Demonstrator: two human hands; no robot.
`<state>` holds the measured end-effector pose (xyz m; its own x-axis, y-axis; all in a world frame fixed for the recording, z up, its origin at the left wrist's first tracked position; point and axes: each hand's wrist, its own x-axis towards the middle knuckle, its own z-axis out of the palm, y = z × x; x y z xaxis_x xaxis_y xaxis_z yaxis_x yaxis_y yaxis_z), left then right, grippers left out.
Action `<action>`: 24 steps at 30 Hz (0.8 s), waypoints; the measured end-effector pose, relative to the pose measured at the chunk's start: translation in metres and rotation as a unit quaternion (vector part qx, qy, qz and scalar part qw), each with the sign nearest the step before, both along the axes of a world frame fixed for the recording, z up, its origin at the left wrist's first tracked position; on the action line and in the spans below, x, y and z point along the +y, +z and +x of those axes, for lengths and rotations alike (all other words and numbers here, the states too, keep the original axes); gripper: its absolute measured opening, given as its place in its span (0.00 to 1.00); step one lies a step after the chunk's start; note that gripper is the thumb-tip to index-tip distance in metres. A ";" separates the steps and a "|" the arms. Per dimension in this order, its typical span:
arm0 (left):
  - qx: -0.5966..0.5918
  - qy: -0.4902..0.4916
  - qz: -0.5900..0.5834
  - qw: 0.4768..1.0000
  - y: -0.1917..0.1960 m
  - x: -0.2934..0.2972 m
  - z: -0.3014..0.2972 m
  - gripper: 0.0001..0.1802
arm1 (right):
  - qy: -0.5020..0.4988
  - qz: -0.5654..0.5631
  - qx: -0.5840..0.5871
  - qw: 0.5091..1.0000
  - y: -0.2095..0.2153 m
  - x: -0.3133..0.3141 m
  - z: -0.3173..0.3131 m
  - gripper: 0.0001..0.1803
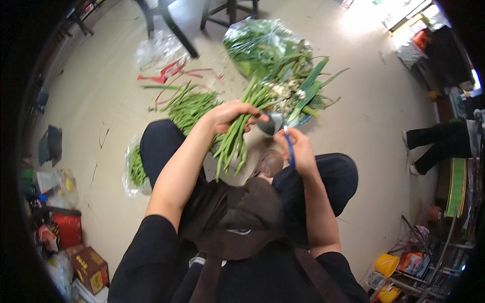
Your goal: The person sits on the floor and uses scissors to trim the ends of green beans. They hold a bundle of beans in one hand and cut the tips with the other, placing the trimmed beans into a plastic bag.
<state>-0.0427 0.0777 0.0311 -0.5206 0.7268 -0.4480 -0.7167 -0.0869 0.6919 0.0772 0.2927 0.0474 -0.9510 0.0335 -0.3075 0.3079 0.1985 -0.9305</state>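
Observation:
My left hand (pixel 235 115) is closed round a bunch of green beans (pixel 233 139), whose ends stick out above and below the fingers. In my right hand (pixel 300 151), just to the right of the bunch, is a slim tool with a blue handle (pixel 290 149), apparently scissors; its short grey tip points up and the fingers partly cover it. The tool stands apart from the beans. A loose pile of green beans (pixel 189 108) lies on the floor beyond my left forearm. A clear bag with more beans (pixel 135 166) lies beside my left knee.
Beyond my hands are long green leaves and pale scraps (pixel 298 96) and a clear bag of leafy greens (pixel 252 43). Red ties (pixel 166 73) and a crumpled clear bag (pixel 159 50) lie near dark stool legs (pixel 174 28). A person's dark-trousered legs (pixel 437 139) show at right.

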 end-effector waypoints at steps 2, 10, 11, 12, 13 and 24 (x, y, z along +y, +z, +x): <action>0.064 0.030 -0.024 0.997 0.001 0.005 -0.001 0.13 | -0.006 -0.010 0.005 1.000 0.005 0.003 -0.003 0.11; 0.171 0.009 -0.096 0.981 -0.002 0.001 -0.003 0.10 | -0.003 0.154 0.037 0.987 0.011 -0.003 -0.003 0.19; 0.184 0.007 -0.101 0.978 -0.002 0.001 -0.003 0.10 | 0.000 0.148 0.040 0.988 0.008 -0.002 -0.003 0.19; 0.196 0.005 -0.105 0.975 -0.002 0.002 -0.002 0.10 | 0.002 0.143 0.043 0.989 0.006 0.000 -0.003 0.19; 0.210 0.003 -0.112 0.971 0.000 0.002 -0.003 0.10 | 0.006 0.142 0.040 0.989 0.005 0.001 -0.003 0.19; 0.227 0.024 -0.149 0.962 0.002 -0.001 -0.004 0.11 | 0.013 0.018 0.025 0.999 -0.004 -0.002 -0.001 0.17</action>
<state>-0.0466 0.0768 0.0326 -0.7420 0.5715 -0.3505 -0.3341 0.1382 0.9324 0.0757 0.2904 0.0433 -0.9656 0.0195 -0.2591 0.2562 0.2397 -0.9364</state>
